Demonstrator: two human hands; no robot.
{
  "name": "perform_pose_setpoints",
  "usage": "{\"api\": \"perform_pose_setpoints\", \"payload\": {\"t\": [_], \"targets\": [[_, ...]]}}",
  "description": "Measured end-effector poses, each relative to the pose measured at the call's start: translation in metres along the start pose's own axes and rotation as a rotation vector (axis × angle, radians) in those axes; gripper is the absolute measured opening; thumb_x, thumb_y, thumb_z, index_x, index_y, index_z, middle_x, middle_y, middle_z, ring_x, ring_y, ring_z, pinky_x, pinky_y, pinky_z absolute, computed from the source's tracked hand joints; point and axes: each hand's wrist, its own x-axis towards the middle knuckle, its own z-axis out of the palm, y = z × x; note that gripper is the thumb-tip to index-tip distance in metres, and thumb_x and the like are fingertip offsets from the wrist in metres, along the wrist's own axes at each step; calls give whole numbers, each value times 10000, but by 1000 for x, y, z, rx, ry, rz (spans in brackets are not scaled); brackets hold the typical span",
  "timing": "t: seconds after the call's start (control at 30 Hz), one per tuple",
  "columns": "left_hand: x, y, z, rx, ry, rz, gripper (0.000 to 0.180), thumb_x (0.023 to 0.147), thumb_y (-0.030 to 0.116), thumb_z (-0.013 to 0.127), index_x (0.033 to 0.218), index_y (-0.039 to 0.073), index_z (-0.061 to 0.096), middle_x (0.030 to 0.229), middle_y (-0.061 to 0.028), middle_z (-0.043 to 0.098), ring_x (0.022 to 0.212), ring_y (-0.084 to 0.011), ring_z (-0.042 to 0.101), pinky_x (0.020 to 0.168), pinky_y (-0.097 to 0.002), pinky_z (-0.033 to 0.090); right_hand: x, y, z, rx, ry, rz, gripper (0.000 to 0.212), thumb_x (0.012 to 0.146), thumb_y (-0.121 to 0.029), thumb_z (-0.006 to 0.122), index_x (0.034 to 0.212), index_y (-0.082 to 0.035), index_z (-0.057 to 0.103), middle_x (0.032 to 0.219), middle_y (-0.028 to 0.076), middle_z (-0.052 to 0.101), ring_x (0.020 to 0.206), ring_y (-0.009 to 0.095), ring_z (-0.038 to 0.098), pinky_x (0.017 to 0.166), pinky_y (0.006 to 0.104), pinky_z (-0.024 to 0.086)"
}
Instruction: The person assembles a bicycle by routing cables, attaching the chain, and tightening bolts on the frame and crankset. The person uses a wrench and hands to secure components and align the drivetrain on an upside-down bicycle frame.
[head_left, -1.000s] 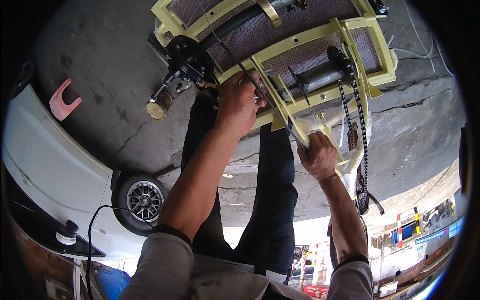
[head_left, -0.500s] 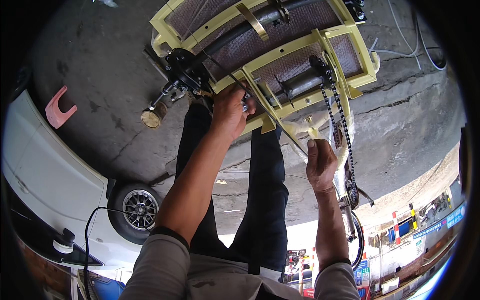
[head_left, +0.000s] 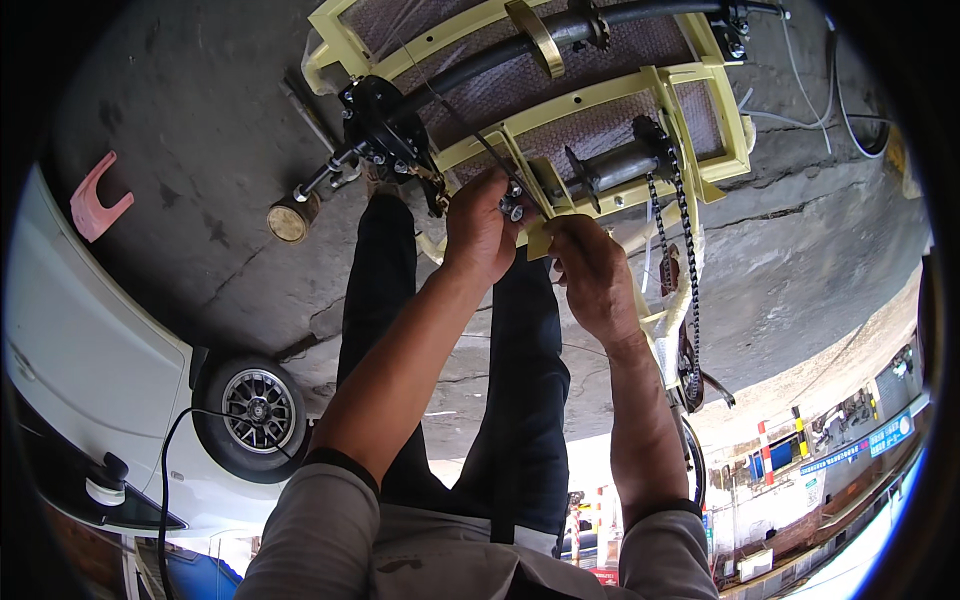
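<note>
Pinching, seemingly, small steel fittings (head_left: 512,208) on painted yellow tube frame (head_left: 600,95): both hands' curled fingers (head_left: 478,205).

The floor (head_left: 200,170) is grey concrete, rough and crossed by cracks. A pale yellow metal frame (head_left: 700,90) with a mesh panel stands on it, carrying a black axle and a hanging chain (head_left: 685,250). Near it lie a pink U-shaped piece (head_left: 95,195) and white cables (head_left: 820,100). A white car's wheel (head_left: 250,412) rests on the concrete too.
</note>
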Motion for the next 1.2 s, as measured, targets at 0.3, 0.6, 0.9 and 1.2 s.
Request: {"api": "perform_pose_setpoints", "payload": {"t": [0.3,0.6,0.9,1.2], "targets": [[-38,19,-24,-156,-255,-185,264,945,262,544,1033,34,644,916,-64,641,887,-177,601,790,-336,469,-10,-21,0,-145,7,-192,129,939,-67,539,1015,13,605,778,77,596,686,86,531,617,251,448],[-41,40,7,-173,-338,-163,464,974,433,471,1081,8,619,1011,-114,641,967,-246,625,890,-355,484,-20,-47,24,-332,73,-241,153,846,-26,667,996,-33,642,715,62,615,606,97,563,557,255,453],[-51,27,14,-233,-341,-216,446,993,386,441,1167,-12,542,1121,-137,571,1137,-281,533,1039,-403,406,-14,-40,39,-765,334,-425,150,787,-109,687,934,-121,657,769,68,666,669,270,661,561,364,516],[-48,11,-1,-442,-238,-279,397,971,413,504,990,27,595,997,-125,586,968,-266,576,909,-395,473,-14,-40,34,-848,223,-553,119,723,-71,635,802,-113,556,660,42,543,581,238,604,480,354,473]]}}
